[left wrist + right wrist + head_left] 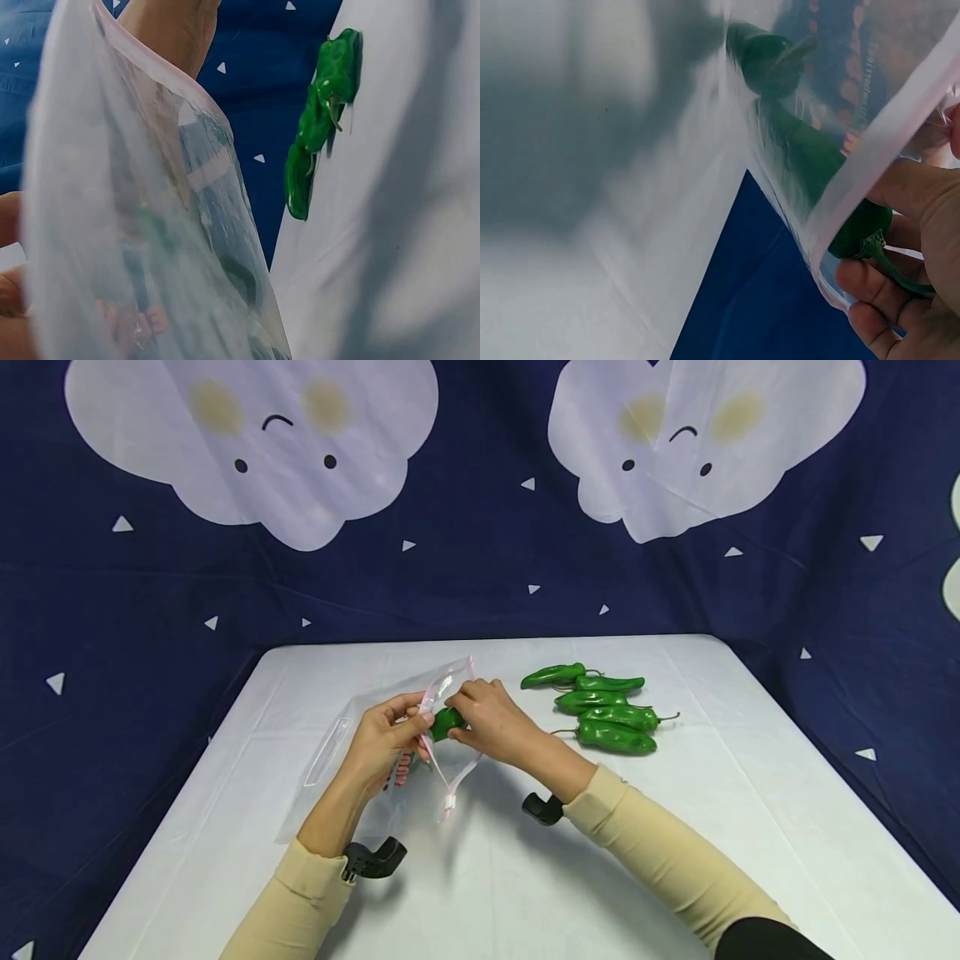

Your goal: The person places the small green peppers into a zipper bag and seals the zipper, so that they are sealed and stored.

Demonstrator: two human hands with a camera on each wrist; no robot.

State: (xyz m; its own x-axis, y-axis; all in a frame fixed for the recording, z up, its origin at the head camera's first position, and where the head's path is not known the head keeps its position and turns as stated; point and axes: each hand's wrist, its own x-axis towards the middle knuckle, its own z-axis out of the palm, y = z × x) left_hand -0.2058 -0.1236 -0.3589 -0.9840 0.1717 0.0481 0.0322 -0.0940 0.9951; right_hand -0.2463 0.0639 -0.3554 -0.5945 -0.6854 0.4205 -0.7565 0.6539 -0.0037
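Observation:
My left hand (377,745) pinches the pink-edged rim of a clear plastic zip bag (330,777), which stands tilted with its mouth toward the right. My right hand (497,725) is at that mouth and holds a green pepper (446,722) by its stem end. In the right wrist view, most of this pepper (802,154) lies inside the bag, with its stem between my fingers. Another green pepper (765,64) shows through the plastic deeper in. The bag's film covers much of the left wrist view and blurs what is behind it.
Several green peppers (617,737) lie in a loose stack on the white table (525,877), right of my right hand. A slider (450,800) hangs at the bag's near corner. A dark blue cloth (480,602) with clouds stands behind the table.

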